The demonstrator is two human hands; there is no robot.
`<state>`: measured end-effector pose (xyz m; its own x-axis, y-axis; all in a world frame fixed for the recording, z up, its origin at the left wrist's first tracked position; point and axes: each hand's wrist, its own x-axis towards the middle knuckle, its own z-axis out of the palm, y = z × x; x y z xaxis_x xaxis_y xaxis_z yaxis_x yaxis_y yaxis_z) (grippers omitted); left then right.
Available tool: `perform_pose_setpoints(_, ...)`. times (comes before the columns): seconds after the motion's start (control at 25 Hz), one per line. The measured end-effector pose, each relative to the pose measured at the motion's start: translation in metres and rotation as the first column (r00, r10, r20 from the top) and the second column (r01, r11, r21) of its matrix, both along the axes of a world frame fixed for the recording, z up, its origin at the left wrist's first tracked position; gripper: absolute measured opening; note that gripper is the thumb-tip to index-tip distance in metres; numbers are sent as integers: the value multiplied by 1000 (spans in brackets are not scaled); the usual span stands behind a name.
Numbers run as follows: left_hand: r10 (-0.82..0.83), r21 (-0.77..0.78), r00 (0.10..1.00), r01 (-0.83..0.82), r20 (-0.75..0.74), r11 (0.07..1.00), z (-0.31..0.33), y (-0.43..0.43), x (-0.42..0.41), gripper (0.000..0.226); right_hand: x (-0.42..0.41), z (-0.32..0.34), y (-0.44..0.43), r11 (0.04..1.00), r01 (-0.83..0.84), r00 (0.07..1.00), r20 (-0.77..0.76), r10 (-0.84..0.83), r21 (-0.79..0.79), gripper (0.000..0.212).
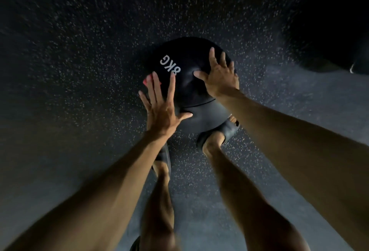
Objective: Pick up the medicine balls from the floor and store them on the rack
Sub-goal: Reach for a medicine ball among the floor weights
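Note:
A black medicine ball [185,65] marked "8KG" in white, with a bit of red on its left side, sits on the speckled dark floor in the middle of the head view. My left hand [161,105] lies against its near left side with straight, spread fingers. My right hand [219,75] presses flat on its right side, fingers spread over the curve. Both arms reach down from the bottom corners. No rack is in view.
My two feet in dark sandals [223,131] stand just behind the ball. A second dark round object [331,51] sits at the right edge, mostly in shadow. Speckled rubber floor [79,71] stretches to the left and beyond the ball.

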<state>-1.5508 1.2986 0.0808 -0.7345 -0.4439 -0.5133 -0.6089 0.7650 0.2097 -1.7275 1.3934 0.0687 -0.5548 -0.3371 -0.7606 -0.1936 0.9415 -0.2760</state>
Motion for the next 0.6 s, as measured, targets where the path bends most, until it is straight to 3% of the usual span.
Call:
perform_pose_setpoints(0.12, 115, 48, 993, -116, 7, 992, -8, -37, -38, 127, -19, 1, -14, 987, 26, 998, -53, -34, -158, 72)
perform_pose_setpoints(0.24, 226, 47, 970, -223, -85, 974, -15, -72, -60, 114, -9, 9, 15, 937, -172, 973, -201, 113, -305, 77)
perform_pose_setpoints(0.32, 360, 88, 926, -352, -111, 932, -19, -87, -72, 105, 6, 7, 35, 903, -304, 941, -247, 233, -305, 96)
perform_pose_setpoints(0.44, 494, 145, 868, -482, -59, 864, -24, -110, -99, 103, 1, -3, 26, 920, -321, 934, -237, 268, -224, 120)
perform_pose_setpoints(0.6, 530, 212, 848, -523, 26, 826, -27, -142, -137, 91, -38, -5, -20, 945, -300, 945, -177, 275, -133, 117)
